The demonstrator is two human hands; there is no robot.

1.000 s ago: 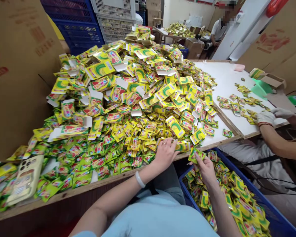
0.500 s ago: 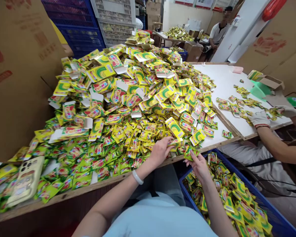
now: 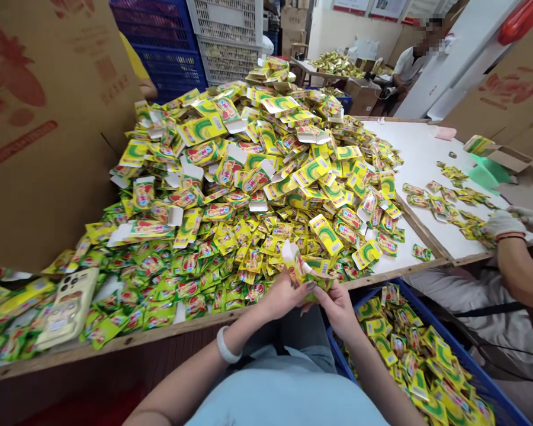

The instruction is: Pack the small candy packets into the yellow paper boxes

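My left hand (image 3: 285,296) is closed around a small yellow candy box (image 3: 295,265), which is tilted with a white flap standing up. My right hand (image 3: 341,307) pinches a green and yellow sachet (image 3: 320,281) against the open end of the box. Both hands meet just above the table's wooden front edge. Before them rises a large heap of yellow boxes (image 3: 228,165), many with open white flaps. Green sachets (image 3: 153,290) lie spread along the near side of the heap.
A blue crate (image 3: 484,378) full of filled-looking boxes stands below the table edge, at my right. A phone (image 3: 68,307) lies at the left. A large carton (image 3: 48,148) stands behind it. At the right, a co-worker's gloved hands (image 3: 506,223) handle sachets on the white table (image 3: 420,145).
My hands have come together, bringing the sachet to the box. The box has tipped up, its white flap now showing. The view has swung left, and the co-worker's hands have moved.
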